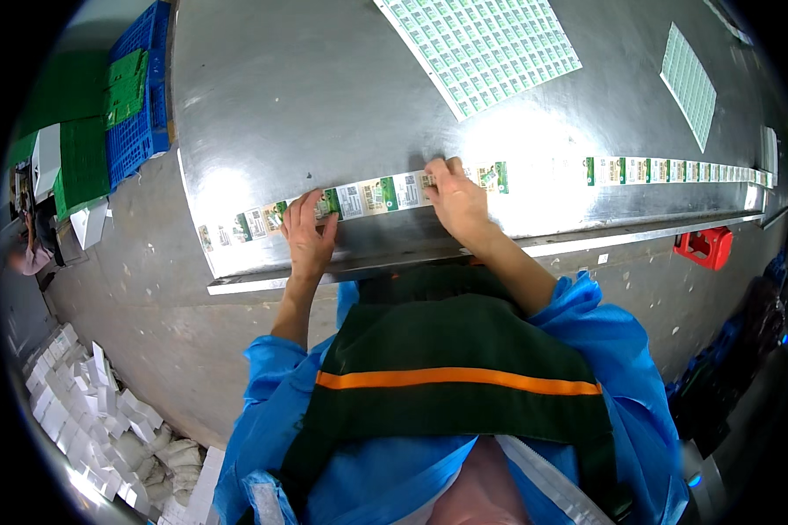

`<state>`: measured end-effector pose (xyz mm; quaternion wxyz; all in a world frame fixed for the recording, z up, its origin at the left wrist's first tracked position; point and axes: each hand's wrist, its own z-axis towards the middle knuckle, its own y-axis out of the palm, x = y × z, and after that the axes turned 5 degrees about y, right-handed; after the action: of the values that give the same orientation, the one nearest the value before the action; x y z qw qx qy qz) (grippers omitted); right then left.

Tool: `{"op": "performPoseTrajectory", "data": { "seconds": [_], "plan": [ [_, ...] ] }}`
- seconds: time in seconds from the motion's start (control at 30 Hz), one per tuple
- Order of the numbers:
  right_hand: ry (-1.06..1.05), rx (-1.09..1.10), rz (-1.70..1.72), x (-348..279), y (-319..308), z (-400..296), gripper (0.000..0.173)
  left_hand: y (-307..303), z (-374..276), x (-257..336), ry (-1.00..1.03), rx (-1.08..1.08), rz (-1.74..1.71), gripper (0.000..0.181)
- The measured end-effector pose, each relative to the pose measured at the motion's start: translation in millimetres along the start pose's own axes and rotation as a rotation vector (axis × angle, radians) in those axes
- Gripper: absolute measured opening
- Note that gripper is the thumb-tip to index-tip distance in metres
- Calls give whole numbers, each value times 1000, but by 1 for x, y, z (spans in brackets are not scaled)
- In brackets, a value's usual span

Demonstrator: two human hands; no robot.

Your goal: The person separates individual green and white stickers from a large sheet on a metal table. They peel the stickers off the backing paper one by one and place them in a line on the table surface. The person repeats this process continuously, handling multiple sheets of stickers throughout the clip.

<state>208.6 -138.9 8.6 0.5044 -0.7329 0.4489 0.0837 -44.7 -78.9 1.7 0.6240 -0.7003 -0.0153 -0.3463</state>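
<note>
A long strip of printed green and cream labels (pixel 374 196) lies along the near part of a metal table (pixel 289 118). My left hand (pixel 308 233) rests its fingertips on this strip, left of centre. Farther right, my right hand (pixel 456 200) has its bent fingers on the same strip; whether they pinch it is hidden. Another stretch of labels (pixel 656 170) runs toward the table's right end; glare hides whether the two stretches join. A large sheet of small green and white stickers (pixel 492 52) lies beyond my right hand, and a smaller-looking sheet (pixel 689 85) is at far right.
The table's front edge (pixel 643 235) runs close before my body. A red plastic stool (pixel 704 248) stands below it at right. Blue plastic pallets (pixel 131 144) stand at left, near a seated-looking person (pixel 36 252). White boxes (pixel 79 394) are heaped at lower left.
</note>
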Motion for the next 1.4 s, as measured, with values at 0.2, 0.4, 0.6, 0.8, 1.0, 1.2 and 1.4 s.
{"op": "performPoseTrajectory", "data": {
  "seconds": [0.2, 0.4, 0.6, 0.8, 1.0, 1.2, 1.4],
  "plan": [
    [18, 240, 616, 76, -62, -16, 23, 8, 17, 20, 264, -21, 59, 47],
    [439, 468, 977, 191, -161, -28, 22, 31, 54, 78, 435, -133, -91, 37],
    [324, 504, 754, 196, -133, -3, 17, 47, 72, 111, 472, -169, -79, 34],
    [324, 534, 509, 190, -163, -7, 26, 66, 77, 125, 459, -219, -49, 31],
    [389, 618, 1145, 251, -198, 4, 32, 79, 100, 151, 519, -179, -7, 32],
    [164, 1017, 92, 263, -174, -2, 28, 89, 204, 138, 582, 131, 192, 45],
    [352, 1090, 561, 290, -194, -24, 24, 93, 300, 77, -87, 111, 259, 69]
  ]
}}
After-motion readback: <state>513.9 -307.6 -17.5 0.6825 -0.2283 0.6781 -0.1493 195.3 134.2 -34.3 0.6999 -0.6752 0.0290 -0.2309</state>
